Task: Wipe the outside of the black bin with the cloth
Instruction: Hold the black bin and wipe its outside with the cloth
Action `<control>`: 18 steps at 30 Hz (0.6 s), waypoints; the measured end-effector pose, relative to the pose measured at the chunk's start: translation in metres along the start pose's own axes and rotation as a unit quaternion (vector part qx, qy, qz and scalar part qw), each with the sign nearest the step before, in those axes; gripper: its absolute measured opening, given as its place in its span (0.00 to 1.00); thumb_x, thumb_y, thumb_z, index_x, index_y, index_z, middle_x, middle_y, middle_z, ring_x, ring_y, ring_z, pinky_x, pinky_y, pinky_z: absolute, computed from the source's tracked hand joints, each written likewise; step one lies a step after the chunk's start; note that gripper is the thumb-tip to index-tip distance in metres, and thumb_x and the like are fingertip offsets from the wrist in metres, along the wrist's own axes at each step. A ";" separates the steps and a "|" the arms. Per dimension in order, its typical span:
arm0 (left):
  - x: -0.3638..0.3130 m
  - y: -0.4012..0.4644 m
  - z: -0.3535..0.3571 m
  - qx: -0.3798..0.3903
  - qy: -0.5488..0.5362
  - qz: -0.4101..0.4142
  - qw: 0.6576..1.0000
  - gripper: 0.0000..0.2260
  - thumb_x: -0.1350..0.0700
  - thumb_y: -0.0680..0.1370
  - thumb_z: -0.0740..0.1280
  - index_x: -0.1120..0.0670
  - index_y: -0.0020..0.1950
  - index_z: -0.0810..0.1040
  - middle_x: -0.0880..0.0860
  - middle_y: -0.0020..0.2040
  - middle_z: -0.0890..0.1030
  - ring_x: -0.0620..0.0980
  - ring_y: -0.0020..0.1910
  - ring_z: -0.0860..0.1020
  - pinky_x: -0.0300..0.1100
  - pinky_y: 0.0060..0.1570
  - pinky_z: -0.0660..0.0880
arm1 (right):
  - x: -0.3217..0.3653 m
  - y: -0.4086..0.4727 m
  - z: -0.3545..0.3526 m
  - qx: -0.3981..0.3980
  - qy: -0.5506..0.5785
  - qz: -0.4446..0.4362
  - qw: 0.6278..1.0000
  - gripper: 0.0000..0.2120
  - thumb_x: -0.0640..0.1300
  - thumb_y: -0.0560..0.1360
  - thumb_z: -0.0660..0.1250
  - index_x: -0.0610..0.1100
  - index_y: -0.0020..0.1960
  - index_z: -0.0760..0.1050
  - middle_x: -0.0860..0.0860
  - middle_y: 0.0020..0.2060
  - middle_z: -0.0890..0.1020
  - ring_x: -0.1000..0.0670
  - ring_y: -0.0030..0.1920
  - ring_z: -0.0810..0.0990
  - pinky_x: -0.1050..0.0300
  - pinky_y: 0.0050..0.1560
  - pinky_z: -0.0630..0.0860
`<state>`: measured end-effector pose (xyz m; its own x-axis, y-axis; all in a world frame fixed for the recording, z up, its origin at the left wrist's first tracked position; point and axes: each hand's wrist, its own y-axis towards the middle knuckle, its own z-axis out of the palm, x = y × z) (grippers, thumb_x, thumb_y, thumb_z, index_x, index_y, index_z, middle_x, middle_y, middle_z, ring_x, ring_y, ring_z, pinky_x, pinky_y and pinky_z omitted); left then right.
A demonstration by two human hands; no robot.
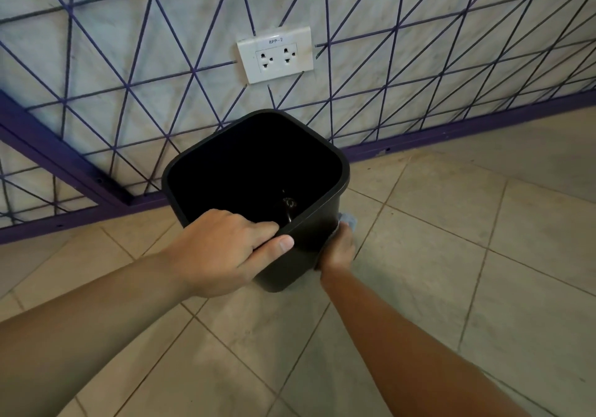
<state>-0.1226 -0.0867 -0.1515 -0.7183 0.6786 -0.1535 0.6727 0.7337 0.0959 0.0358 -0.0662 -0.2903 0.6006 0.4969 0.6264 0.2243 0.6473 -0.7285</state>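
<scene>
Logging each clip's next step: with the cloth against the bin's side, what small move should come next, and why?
Probably slide the right hand and the blue cloth along the black bin's outer wall. The cloth is already pressed there, and the left hand pinches the near rim, steadying the bin for a stroke.

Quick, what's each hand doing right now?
Left hand: closed on the rim of the black bin, fingers inside, thumb outside.
Right hand: pressing the blue cloth against the bin's outer side.
</scene>
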 end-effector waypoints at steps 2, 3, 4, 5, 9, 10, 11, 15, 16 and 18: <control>0.009 -0.001 -0.003 0.020 0.006 0.002 1.000 0.20 0.36 0.82 0.46 0.42 0.34 0.59 0.45 0.25 0.67 0.43 0.25 0.70 0.33 0.27 0.60 | 0.008 -0.001 -0.014 -0.013 -0.023 0.007 1.000 0.26 0.60 0.88 0.55 0.43 0.74 0.75 0.44 0.64 0.78 0.49 0.49 0.77 0.53 0.49 0.74; 0.014 -0.003 -0.005 0.032 0.005 0.001 0.999 0.20 0.35 0.82 0.45 0.42 0.35 0.60 0.45 0.27 0.69 0.44 0.27 0.71 0.35 0.28 0.62 | 0.011 -0.002 -0.022 -0.013 -0.034 0.010 0.999 0.23 0.60 0.88 0.55 0.43 0.67 0.78 0.44 0.64 0.78 0.50 0.50 0.77 0.52 0.54 0.75; 0.018 -0.005 -0.007 0.045 -0.001 -0.001 0.999 0.20 0.34 0.82 0.45 0.42 0.36 0.63 0.45 0.29 0.71 0.44 0.30 0.72 0.36 0.29 0.64 | 0.012 -0.003 -0.031 -0.006 -0.041 0.013 0.999 0.21 0.59 0.89 0.55 0.46 0.63 0.79 0.44 0.68 0.78 0.47 0.58 0.80 0.49 0.66 0.75; 0.022 -0.008 -0.011 0.060 -0.009 -0.005 0.998 0.19 0.34 0.81 0.46 0.42 0.39 0.66 0.44 0.33 0.73 0.43 0.33 0.74 0.36 0.31 0.67 | 0.013 -0.004 -0.040 0.005 -0.038 0.007 0.999 0.20 0.58 0.89 0.54 0.49 0.65 0.79 0.44 0.74 0.78 0.43 0.70 0.79 0.45 0.78 0.70; 0.023 -0.012 -0.026 0.145 -0.047 -0.066 0.986 0.07 0.35 0.77 0.54 0.32 0.50 0.70 0.37 0.45 0.76 0.36 0.47 0.76 0.37 0.43 0.72 | 0.012 -0.015 -0.069 0.065 -0.024 -0.021 0.997 0.27 0.56 0.91 0.49 0.46 0.85 0.67 0.46 0.86 0.66 0.42 0.89 0.60 0.40 0.90 0.51; 0.019 -0.009 -0.029 0.151 -0.058 -0.085 0.983 0.06 0.37 0.75 0.56 0.31 0.50 0.70 0.37 0.47 0.76 0.37 0.48 0.75 0.39 0.46 0.73 | 0.012 -0.017 -0.071 0.068 -0.028 -0.020 0.997 0.28 0.56 0.91 0.49 0.46 0.85 0.67 0.46 0.86 0.66 0.43 0.89 0.60 0.41 0.90 0.51; 0.013 -0.005 -0.030 0.147 -0.070 -0.107 0.981 0.08 0.37 0.73 0.58 0.32 0.51 0.71 0.38 0.48 0.76 0.38 0.49 0.76 0.43 0.48 0.75 | 0.012 -0.020 -0.073 0.073 -0.033 -0.018 0.997 0.28 0.57 0.90 0.49 0.46 0.84 0.69 0.47 0.86 0.67 0.44 0.89 0.60 0.41 0.90 0.51; -0.026 0.029 -0.017 0.078 -0.118 -0.177 0.974 0.20 0.41 0.81 0.59 0.48 0.69 0.72 0.47 0.63 0.79 0.48 0.61 0.77 0.51 0.60 0.75 | 0.013 -0.032 -0.071 0.104 -0.032 -0.025 0.994 0.28 0.55 0.90 0.48 0.44 0.83 0.70 0.47 0.86 0.68 0.45 0.88 0.61 0.40 0.90 0.51; -0.037 0.037 -0.013 0.064 -0.129 -0.188 0.972 0.21 0.43 0.82 0.59 0.49 0.73 0.69 0.49 0.67 0.77 0.50 0.65 0.75 0.51 0.64 0.73 | 0.013 -0.037 -0.071 0.101 -0.031 -0.028 0.994 0.28 0.56 0.90 0.49 0.44 0.84 0.69 0.46 0.86 0.68 0.44 0.88 0.61 0.40 0.90 0.52; -0.051 0.045 -0.007 0.042 -0.126 -0.200 0.971 0.20 0.48 0.84 0.58 0.51 0.75 0.68 0.51 0.70 0.76 0.51 0.69 0.73 0.50 0.67 0.71 | 0.016 -0.043 -0.071 0.077 -0.046 -0.021 0.996 0.29 0.58 0.89 0.52 0.46 0.85 0.67 0.45 0.85 0.68 0.41 0.86 0.64 0.40 0.89 0.56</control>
<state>-0.0568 -0.0886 -0.1327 -0.8658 0.3032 -0.3981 0.3691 0.9241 -0.0989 0.0900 -0.1277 -0.2685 0.5187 0.5135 0.6836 0.1237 0.7460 -0.6543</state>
